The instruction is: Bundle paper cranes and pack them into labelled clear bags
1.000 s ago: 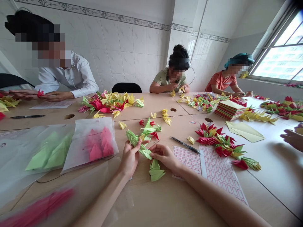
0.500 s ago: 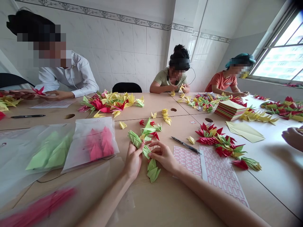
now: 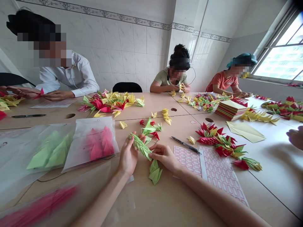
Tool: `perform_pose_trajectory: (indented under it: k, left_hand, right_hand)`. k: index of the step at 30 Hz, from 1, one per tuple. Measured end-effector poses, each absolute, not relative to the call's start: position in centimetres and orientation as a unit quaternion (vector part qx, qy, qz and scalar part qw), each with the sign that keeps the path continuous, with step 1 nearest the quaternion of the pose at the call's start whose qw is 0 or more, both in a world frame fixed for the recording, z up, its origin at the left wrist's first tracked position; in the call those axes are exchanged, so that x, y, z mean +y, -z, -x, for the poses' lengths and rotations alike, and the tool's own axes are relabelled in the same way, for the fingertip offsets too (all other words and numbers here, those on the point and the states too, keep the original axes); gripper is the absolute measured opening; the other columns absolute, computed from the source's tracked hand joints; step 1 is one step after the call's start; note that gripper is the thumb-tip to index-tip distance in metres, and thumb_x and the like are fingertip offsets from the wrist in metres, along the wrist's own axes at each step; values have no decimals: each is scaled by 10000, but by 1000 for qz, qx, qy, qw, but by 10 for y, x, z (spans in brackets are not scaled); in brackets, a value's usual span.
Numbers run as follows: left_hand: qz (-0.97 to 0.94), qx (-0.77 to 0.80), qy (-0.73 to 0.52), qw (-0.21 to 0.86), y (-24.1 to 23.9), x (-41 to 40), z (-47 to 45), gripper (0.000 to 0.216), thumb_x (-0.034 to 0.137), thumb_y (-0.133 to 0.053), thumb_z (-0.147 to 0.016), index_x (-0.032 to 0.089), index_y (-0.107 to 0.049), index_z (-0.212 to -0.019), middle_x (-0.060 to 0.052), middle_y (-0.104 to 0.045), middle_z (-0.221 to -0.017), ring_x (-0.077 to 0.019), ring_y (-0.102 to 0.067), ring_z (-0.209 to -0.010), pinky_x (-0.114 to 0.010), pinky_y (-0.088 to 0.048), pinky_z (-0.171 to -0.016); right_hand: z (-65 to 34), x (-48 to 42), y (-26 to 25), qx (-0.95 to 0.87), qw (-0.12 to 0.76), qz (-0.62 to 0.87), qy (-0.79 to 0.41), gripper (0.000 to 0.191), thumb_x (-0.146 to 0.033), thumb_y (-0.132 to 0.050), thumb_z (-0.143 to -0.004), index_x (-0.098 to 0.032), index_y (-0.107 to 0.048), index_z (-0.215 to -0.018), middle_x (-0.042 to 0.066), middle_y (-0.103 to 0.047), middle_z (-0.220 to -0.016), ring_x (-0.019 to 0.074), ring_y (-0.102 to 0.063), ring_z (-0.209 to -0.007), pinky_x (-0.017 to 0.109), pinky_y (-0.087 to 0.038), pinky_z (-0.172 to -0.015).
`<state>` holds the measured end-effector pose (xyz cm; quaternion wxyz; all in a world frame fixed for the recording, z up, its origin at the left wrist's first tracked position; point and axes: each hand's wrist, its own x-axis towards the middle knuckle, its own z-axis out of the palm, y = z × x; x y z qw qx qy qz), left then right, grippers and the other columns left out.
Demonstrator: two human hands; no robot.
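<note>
Two hands on one green origami stack, held just above the counter near its near edge, centre. Left hand grips the stack's upper-left part, thumb on top, fingers curled behind, pinching the paper. Right hand pinches the stack's lower-right end betw thumb and forefinger, other fingers curled loosely. Stack runs diagonal, upper left to lower right; a few green folded pieces hang off its low end, touching or nearly touching the counter, can't tell which. Just behind the hands: small pile of green, red and yellow folded pieces. Right of right hand: two sticker sheets w/ red-outlined labels, black pen lying at their far edge. Further right: row of red/green folded pieces. Left of left hand: translucent bag w/ pink pieces, next to it bag w/ green pieces; blurred pink stuff in plastic at near-left corner. Far edge: big mixed pile, paper stack toward far right. Three other ppl seated at far side, own hands busy w/ paper; another person's hand at right edge.
</note>
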<state>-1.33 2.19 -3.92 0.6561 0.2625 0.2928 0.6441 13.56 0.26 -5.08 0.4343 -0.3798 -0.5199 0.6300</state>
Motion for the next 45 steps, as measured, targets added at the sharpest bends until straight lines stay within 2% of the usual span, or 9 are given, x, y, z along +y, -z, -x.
perform_pose_trajectory:
  k: [6,13,17,20,25,32,39,41,45]
  left_hand:
    - [-316,323,-654,607,41,20,12,188,284,-659,-715,183,-528,-805,21,-594,-792,-150,-637,-765,-268,-488,-720]
    - [-344,356,-652,575,35,12,3,213,321,-647,-723,189,-491,-779,14,-589,-798,-144,-634,-737,-255,-501,-673]
    - [-356,340,-637,594,34,11,3,244,336,-629,-747,212,-482,-897,-14,-614,-935,-151,-639,-788,-284,-508,-713]
    - [-380,352,-614,595,35,10,2,466,237,-712,-671,266,-419,-1032,-7,-598,-1052,-154,-649,-818,-316,-501,-785]
    - [-428,375,-615,546,37,10,3,620,160,-730,-635,276,-366,-1123,-24,-644,-957,-186,-662,-816,-340,-510,-785]
    - [-339,371,-672,545,38,19,14,521,186,-724,-635,266,-402,-1036,12,-628,-856,-199,-673,-726,-355,-535,-685]
    - [-322,359,-700,528,37,18,12,509,127,-721,-622,258,-427,-1016,20,-635,-825,-180,-671,-707,-303,-533,-649]
    - [-321,352,-703,528,37,18,12,500,127,-720,-625,256,-435,-1014,22,-635,-824,-167,-669,-706,-277,-529,-637]
    - [-320,340,-701,539,37,19,14,464,136,-730,-616,244,-464,-982,27,-639,-817,-151,-665,-699,-258,-526,-639]
  right_hand:
    - [-134,1,52,-530,418,393,-625,309,-297,-681,-688,-151,-638,-957,6,-650,-647,108,-559,-548,212,-386,-509]
    - [-132,1,51,-517,433,398,-622,198,-279,-692,-658,-147,-631,-792,1,-634,-640,119,-564,-569,219,-397,-522]
    - [-134,2,49,-508,440,390,-630,192,-291,-698,-646,-154,-631,-761,-6,-622,-647,117,-557,-578,222,-401,-537]
    - [-135,3,48,-498,454,385,-630,224,-318,-706,-638,-156,-624,-769,-6,-620,-659,122,-560,-591,231,-407,-554]
    - [-134,3,48,-508,458,384,-621,314,-373,-686,-666,-162,-618,-888,1,-625,-705,130,-568,-632,238,-414,-584]
    - [-135,-4,43,-547,492,448,-508,282,-397,-588,-760,-201,-561,-961,34,-566,-981,152,-554,-858,265,-444,-738]
    - [-128,-12,45,-703,350,552,-279,231,-408,-617,-727,-194,-560,-795,33,-523,-882,198,-471,-863,345,-370,-781]
    - [-128,-11,47,-719,338,545,-269,151,-321,-626,-715,-194,-567,-770,30,-519,-866,189,-468,-838,332,-361,-773]
    - [-131,-7,51,-689,410,485,-349,57,-247,-544,-765,-208,-575,-791,28,-521,-881,142,-479,-724,251,-364,-643]
